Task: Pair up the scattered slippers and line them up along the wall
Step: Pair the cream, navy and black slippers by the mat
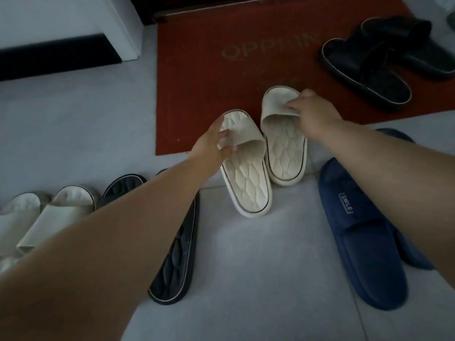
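Two cream slippers lie side by side at the near edge of a red doormat (pixel 209 77). My left hand (pixel 211 143) grips the strap of the left cream slipper (pixel 248 185). My right hand (pixel 310 109) grips the strap of the right cream slipper (pixel 285 148). Their heels point toward me and almost touch. A dark navy slipper (pixel 177 262) lies under my left forearm, partly hidden. Another cream pair (pixel 49 217) sits at the far left. A blue slipper marked SMILE (pixel 357 232) lies on the right, with a second blue one partly hidden under my right forearm.
A black pair of slippers (pixel 369 65) rests on the mat's far right corner. A white wall with a dark baseboard (pixel 56 55) runs along the upper left. Grey floor tiles (pixel 258 279) stretch in front of me.
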`<state>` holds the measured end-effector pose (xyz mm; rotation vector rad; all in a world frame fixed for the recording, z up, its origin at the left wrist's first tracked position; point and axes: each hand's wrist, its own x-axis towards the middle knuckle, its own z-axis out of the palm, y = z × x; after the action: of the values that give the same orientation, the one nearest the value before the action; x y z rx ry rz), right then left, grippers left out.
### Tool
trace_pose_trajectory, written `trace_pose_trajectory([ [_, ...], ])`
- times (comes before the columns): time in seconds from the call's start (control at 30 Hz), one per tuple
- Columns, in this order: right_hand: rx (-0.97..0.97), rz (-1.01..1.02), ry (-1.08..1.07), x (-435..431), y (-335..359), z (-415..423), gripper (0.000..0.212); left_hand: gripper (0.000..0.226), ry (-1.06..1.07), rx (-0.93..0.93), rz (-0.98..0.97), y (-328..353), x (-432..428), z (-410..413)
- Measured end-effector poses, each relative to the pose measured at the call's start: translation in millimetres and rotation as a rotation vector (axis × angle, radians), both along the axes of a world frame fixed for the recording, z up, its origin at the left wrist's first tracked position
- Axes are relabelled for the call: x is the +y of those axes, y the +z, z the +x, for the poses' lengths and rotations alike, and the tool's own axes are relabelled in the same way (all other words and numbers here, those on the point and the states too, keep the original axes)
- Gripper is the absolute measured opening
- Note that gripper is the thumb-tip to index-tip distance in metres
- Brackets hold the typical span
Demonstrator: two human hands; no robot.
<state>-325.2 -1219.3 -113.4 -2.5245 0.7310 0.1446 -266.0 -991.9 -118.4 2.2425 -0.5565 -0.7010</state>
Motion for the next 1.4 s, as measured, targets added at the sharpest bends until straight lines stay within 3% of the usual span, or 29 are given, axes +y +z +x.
trace_pose_trajectory([
  [0.13,-0.163,-0.006,0.178,36,-1,-59,0.046,0.074,-0.111,0.000,0.007,-3,41,-29],
  [0.27,-0.104,0.029,0.287,63,-13,-119,0.053,0.073,-0.234,-0.028,0.087,-4,79,-65],
  [0.73,-0.153,0.067,0.210,82,-15,-172,0.053,0.051,-0.114,-0.113,0.109,-2,86,-116],
  [0.87,-0.039,0.125,0.256,78,-3,-169,0.057,0.057,-0.101,-0.100,0.154,-1,80,-117],
  [1.0,0.091,0.232,0.335,38,41,-171,0.074,0.082,-0.164,-0.071,0.274,16,55,-104],
  [1.1,0.212,0.241,0.315,-15,89,-185,0.080,0.085,-0.200,-0.081,0.109,43,2,-99],
  [1.23,0.337,0.140,0.258,-87,144,-226,0.078,0.080,-0.211,0.042,-0.155,71,-83,-126],
  [1.4,0.338,0.168,0.150,-145,148,-262,0.076,0.082,-0.163,0.229,-0.323,62,-150,-188],
])
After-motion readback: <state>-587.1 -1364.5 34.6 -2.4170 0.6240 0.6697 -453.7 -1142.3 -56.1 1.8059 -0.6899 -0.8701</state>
